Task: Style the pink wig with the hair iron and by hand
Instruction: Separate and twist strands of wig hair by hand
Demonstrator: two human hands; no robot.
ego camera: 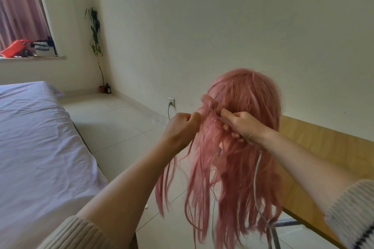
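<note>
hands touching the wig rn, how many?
2. Left hand pinches a lock at the pink wig's left side; right hand grips hair just beside it.

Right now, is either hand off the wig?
No: the left hand and right hand both grip strands of the pink wig.

pink wig (238,127) | long, loose strands hanging | upright beside table edge

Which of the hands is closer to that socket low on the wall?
Left. The left hand pinches the pink wig just right of the wall socket; the right hand grips hair farther right.
</note>
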